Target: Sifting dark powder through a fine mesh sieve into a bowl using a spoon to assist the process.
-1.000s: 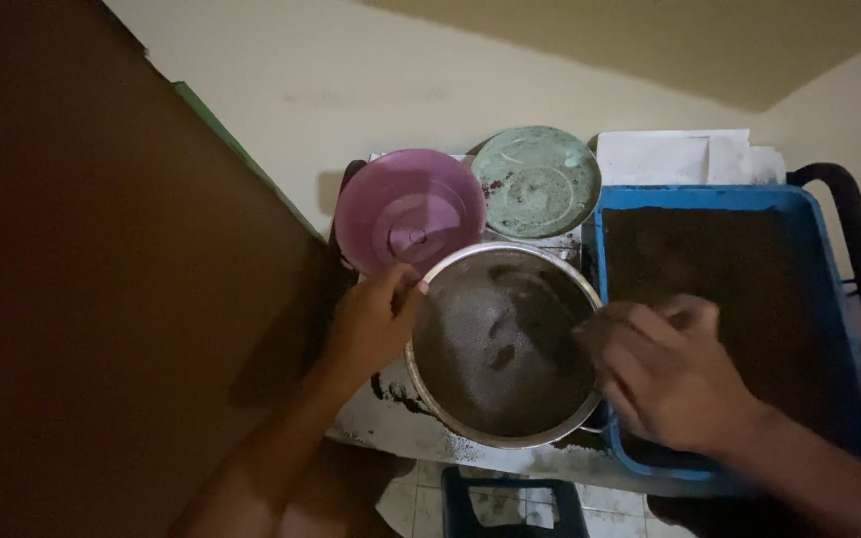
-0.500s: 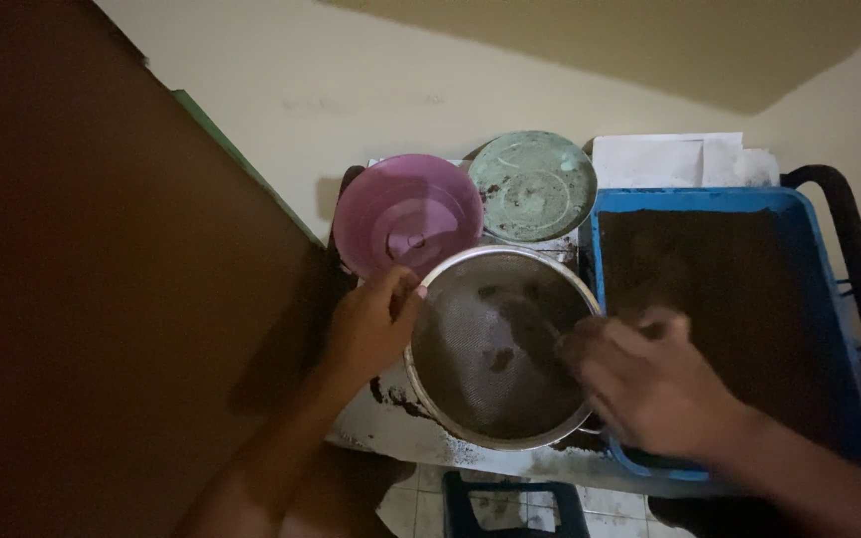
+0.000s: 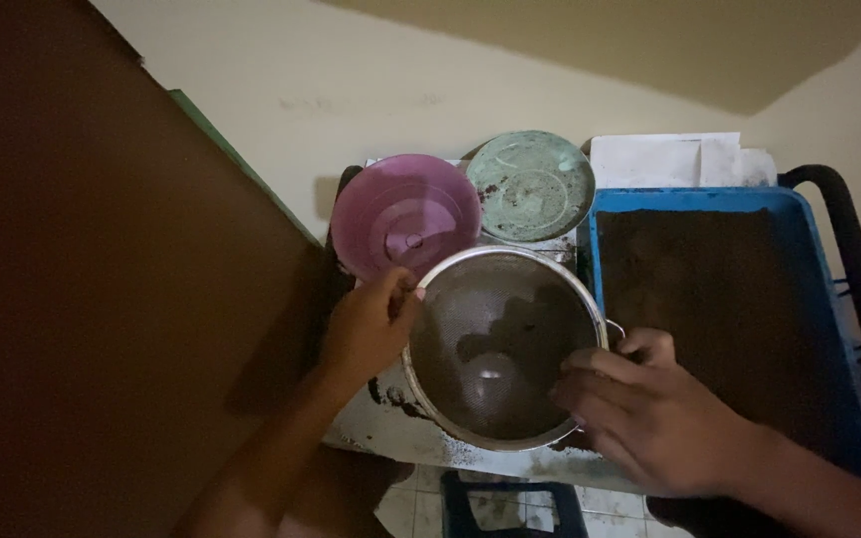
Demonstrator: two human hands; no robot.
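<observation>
The round metal mesh sieve (image 3: 505, 344), with dark clumps lying in its mesh, sits between your two hands over a stained white tabletop (image 3: 390, 438). Your left hand (image 3: 369, 327) has its fingers curled onto the sieve's left rim, thumb on top. Your right hand (image 3: 649, 413) covers the right rim, with its fingertips (image 3: 575, 384) bent inward over the edge; whether they pinch the rim or only rest on it, you cannot tell from here.

Just beyond your left fingers sits a purple plastic bowl (image 3: 405, 214), and beside it a pale green round lid (image 3: 530, 184). Right of your right knuckles lies a blue plastic tray (image 3: 844, 329) filled with dark soil.

The sieve overhangs the tabletop's near edge, I judge. Tilt it toward you and fine soil could spill onto the tiled floor (image 3: 480, 508).
</observation>
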